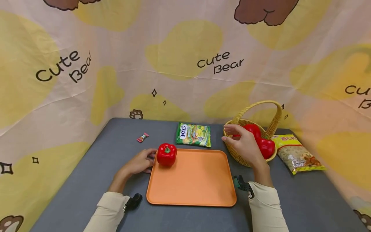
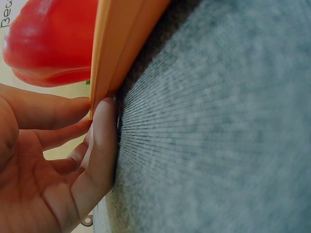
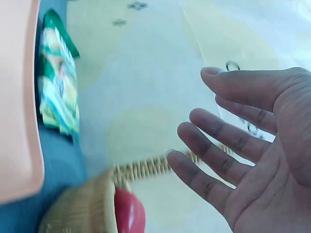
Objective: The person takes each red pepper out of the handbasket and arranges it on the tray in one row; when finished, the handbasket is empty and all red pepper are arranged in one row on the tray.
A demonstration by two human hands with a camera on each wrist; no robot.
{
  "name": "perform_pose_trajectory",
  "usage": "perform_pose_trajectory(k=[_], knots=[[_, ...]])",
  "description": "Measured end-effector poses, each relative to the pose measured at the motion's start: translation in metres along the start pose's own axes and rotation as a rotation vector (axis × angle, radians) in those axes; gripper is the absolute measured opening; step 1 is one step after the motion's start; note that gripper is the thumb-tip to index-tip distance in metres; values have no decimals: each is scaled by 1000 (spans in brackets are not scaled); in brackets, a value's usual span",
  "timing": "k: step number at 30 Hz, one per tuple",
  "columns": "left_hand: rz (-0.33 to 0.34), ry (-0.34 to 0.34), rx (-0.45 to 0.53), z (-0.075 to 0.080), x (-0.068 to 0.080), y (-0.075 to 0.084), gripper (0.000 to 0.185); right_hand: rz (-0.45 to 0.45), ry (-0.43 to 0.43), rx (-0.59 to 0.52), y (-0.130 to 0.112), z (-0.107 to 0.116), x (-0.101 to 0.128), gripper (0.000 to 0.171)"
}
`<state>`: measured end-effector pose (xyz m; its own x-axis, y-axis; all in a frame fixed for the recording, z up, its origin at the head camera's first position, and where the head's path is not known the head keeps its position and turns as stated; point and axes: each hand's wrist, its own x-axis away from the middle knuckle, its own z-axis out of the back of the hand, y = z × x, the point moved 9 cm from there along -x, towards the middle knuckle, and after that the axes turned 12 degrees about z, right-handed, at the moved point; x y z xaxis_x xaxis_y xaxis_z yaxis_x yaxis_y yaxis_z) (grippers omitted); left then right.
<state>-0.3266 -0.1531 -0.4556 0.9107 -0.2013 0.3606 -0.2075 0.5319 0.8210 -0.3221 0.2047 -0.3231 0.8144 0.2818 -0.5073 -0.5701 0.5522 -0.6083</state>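
On the orange tray [image 1: 194, 180], near its far left corner, a red bell pepper [image 1: 166, 155] stands upright with its green stem up. My left hand [image 1: 142, 161] pinches the tray's left rim beside the pepper; in the left wrist view the thumb and a finger of that hand [image 2: 53, 160] lie on either side of the rim. Over the near left part of the wicker basket [image 1: 240, 158], my right hand [image 1: 244, 143] is raised with fingers spread and nothing in them. Inside the basket are red bell peppers [image 1: 265, 148], partly hidden by the hand.
Behind the tray lies a green Fox's candy bag [image 1: 193, 134]. A small wrapped candy [image 1: 142, 137] is at the back left. To the basket's right, a yellow food packet [image 1: 298, 153] leans against it. The basket's tall handle [image 1: 261, 103] arches up near the printed cloth backdrop.
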Motion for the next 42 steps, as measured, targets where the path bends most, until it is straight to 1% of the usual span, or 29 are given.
perform_pose_trajectory(k=[3,8,11,15,19,24,31,34,36,39,42], knots=[[2,5,2,0,1,-1,50,-16,17,6,12,11,4,46],[3,1,12,-2,4,0,51,-76,52,34,31,31,14,48],[5,-3,6,-3,4,0,51,-100,71,65,38,42,21,49],[7,8,0,-2,3,1,51,-106,112,85,45,58,29,51],[8,12,-1,-1,3,2,51,-163,168,94,56,75,40,51],[7,10,-4,0,3,2,51,-235,214,129,70,95,57,53],[8,17,-9,0,3,2,50,-313,265,165,87,112,73,58],[9,16,-7,0,2,2,50,-337,256,177,93,114,77,62],[10,17,-7,0,3,2,51,-356,235,179,97,114,79,64],[12,15,-8,0,2,2,51,-390,193,165,104,111,81,68],[13,13,-2,0,2,1,50,-410,135,182,111,106,83,72]])
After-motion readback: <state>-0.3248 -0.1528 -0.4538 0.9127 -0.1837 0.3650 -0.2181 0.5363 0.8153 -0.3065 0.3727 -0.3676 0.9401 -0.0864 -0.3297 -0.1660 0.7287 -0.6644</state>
